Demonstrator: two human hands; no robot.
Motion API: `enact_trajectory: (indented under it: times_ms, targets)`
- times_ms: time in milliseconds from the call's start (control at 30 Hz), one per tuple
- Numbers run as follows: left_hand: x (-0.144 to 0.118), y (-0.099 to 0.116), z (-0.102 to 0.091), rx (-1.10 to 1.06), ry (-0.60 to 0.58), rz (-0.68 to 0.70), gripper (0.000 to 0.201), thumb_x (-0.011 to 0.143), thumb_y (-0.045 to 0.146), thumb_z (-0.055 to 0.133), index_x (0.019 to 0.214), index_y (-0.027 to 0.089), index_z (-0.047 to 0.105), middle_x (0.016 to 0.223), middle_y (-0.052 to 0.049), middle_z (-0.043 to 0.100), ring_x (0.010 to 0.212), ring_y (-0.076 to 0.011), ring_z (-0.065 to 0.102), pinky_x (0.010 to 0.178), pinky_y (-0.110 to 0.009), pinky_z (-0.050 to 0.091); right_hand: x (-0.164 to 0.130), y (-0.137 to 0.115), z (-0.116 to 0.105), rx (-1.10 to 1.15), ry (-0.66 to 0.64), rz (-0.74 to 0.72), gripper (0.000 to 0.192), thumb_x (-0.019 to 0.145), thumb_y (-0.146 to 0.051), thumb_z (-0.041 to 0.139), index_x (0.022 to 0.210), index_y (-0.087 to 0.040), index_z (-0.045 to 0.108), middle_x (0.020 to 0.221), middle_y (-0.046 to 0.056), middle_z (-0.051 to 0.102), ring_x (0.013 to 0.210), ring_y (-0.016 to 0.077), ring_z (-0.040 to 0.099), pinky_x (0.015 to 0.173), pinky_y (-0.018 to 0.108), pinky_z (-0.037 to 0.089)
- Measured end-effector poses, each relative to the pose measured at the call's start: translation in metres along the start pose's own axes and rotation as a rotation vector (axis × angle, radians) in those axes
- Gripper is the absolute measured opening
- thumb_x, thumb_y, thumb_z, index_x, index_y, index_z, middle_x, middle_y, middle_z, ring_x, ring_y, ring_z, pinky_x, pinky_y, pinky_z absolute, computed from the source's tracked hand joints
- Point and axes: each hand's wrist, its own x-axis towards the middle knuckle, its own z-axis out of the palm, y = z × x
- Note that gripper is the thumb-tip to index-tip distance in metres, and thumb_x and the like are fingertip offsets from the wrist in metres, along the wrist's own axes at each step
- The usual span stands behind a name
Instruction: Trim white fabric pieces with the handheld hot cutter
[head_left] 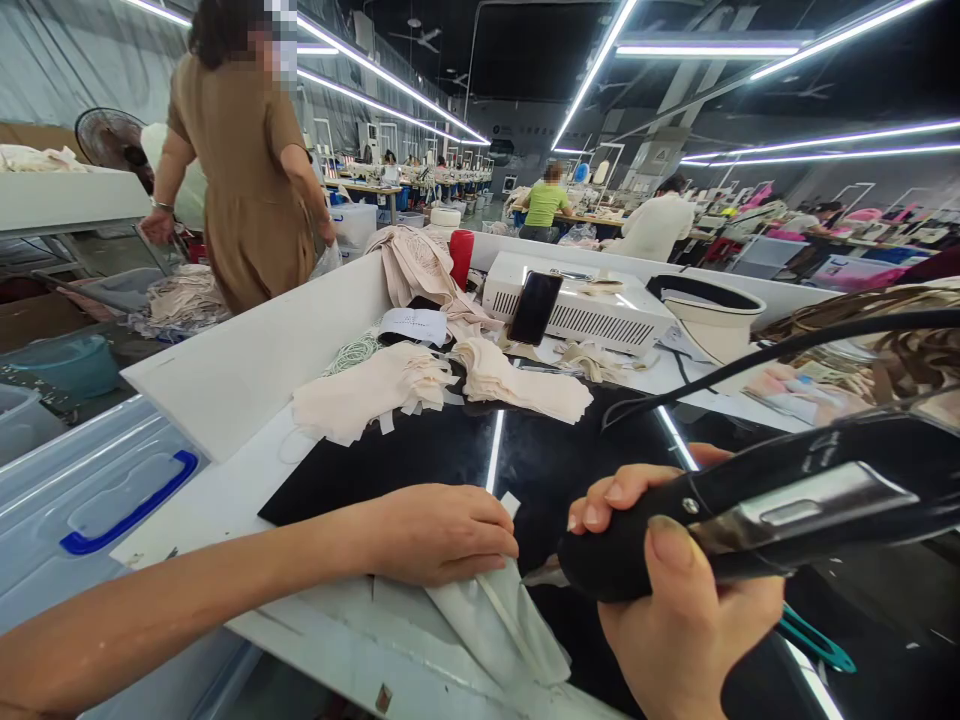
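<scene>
My right hand (pixel 694 600) is wrapped around a black handheld electric tool (pixel 817 490) with a metal plate and switch on its side. The tool's rounded end points left, and its working tip is hidden. My left hand (pixel 442 535) bends over a thin, whitish fabric piece (pixel 502 620) at the table's front edge, fingers together and pressed on it. A small part of that piece sticks out beyond the fingers, while the rest hangs toward me. Under both hands lies a glossy black board (pixel 450 470).
Two stacks of cream fabric pieces (pixel 525 385) lie behind my hands. Farther back are a phone (pixel 534 308), a white vented box (pixel 577 300) and a red cone (pixel 461 258). A black cable (pixel 750 355) arches at right; a teal tool (pixel 821 640) lies below. One person (pixel 244 170) stands left.
</scene>
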Motion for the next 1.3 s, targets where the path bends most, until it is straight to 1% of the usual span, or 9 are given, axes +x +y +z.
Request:
enact_trajectory:
  times_ms: [233, 400, 533, 733, 900, 1067, 1200, 1300]
  targets:
    - [-0.01, 0.0, -0.004, -0.024, -0.001, -0.005, 0.026, 0.109, 0.021, 0.049, 0.117, 0.012, 0.072, 0.116, -0.012, 0.072, 0.105, -0.0229, 0.067, 0.097, -0.031, 0.054, 0.001, -0.001, 0.001, -0.02, -0.001, -0.007, 0.045, 0.081, -0.03, 0.079, 0.121, -0.024, 0.057, 0.074, -0.005, 0.067, 0.054, 0.0163, 0.061, 0.05, 0.034, 0.056]
    - [-0.016, 0.001, -0.005, -0.011, 0.003, -0.003, 0.025, 0.109, 0.024, 0.052, 0.12, 0.015, 0.073, 0.12, -0.011, 0.072, 0.107, -0.0222, 0.069, 0.093, -0.03, 0.055, -0.001, -0.001, 0.002, -0.022, 0.011, -0.004, 0.045, 0.08, -0.031, 0.08, 0.119, -0.025, 0.059, 0.074, -0.005, 0.067, 0.054, 0.0159, 0.061, 0.049, 0.034, 0.056]
    - [-0.019, 0.002, -0.001, 0.021, 0.013, -0.012, 0.022, 0.108, 0.025, 0.056, 0.121, 0.018, 0.073, 0.122, -0.01, 0.072, 0.109, -0.0213, 0.069, 0.092, -0.027, 0.056, 0.001, -0.002, 0.004, -0.003, 0.02, 0.016, 0.046, 0.078, -0.029, 0.082, 0.119, -0.025, 0.06, 0.074, -0.004, 0.068, 0.054, 0.0162, 0.061, 0.049, 0.033, 0.057]
    - [-0.019, 0.002, 0.004, 0.036, 0.054, -0.009, 0.019, 0.108, 0.025, 0.058, 0.118, 0.019, 0.072, 0.122, -0.01, 0.072, 0.107, -0.0193, 0.07, 0.093, -0.027, 0.056, 0.007, -0.002, 0.01, 0.024, 0.072, 0.024, 0.045, 0.075, -0.026, 0.081, 0.115, -0.025, 0.061, 0.069, -0.006, 0.068, 0.052, 0.0152, 0.059, 0.048, 0.031, 0.057]
    - [-0.019, 0.006, 0.008, 0.077, 0.057, -0.005, 0.02, 0.107, 0.026, 0.059, 0.119, 0.019, 0.073, 0.124, -0.01, 0.072, 0.108, -0.0199, 0.07, 0.092, -0.026, 0.057, 0.004, 0.0, 0.012, 0.031, 0.052, 0.034, 0.045, 0.075, -0.025, 0.082, 0.115, -0.026, 0.061, 0.071, -0.006, 0.069, 0.054, 0.0154, 0.061, 0.049, 0.031, 0.057]
    - [-0.02, 0.009, 0.013, 0.102, 0.083, -0.005, 0.02, 0.107, 0.028, 0.06, 0.118, 0.02, 0.075, 0.124, -0.009, 0.072, 0.108, -0.0202, 0.07, 0.093, -0.027, 0.058, 0.004, -0.003, 0.013, 0.011, 0.066, 0.057, 0.045, 0.077, -0.025, 0.082, 0.116, -0.026, 0.061, 0.071, -0.005, 0.069, 0.053, 0.0156, 0.062, 0.048, 0.032, 0.059]
    - [-0.021, 0.01, 0.015, 0.115, 0.1, -0.023, 0.019, 0.106, 0.03, 0.062, 0.117, 0.021, 0.075, 0.126, -0.008, 0.071, 0.11, -0.0196, 0.07, 0.093, -0.026, 0.058, 0.008, -0.002, 0.015, 0.022, 0.087, 0.029, 0.046, 0.074, -0.023, 0.082, 0.115, -0.025, 0.061, 0.069, -0.006, 0.069, 0.052, 0.0154, 0.06, 0.047, 0.031, 0.057]
    - [-0.02, 0.01, 0.016, 0.117, 0.099, -0.024, 0.02, 0.106, 0.032, 0.062, 0.118, 0.022, 0.075, 0.126, -0.008, 0.071, 0.109, -0.0198, 0.07, 0.093, -0.026, 0.058, 0.009, 0.0, 0.018, 0.024, 0.074, 0.01, 0.045, 0.074, -0.023, 0.082, 0.114, -0.026, 0.061, 0.069, -0.007, 0.068, 0.051, 0.0153, 0.06, 0.047, 0.031, 0.056]
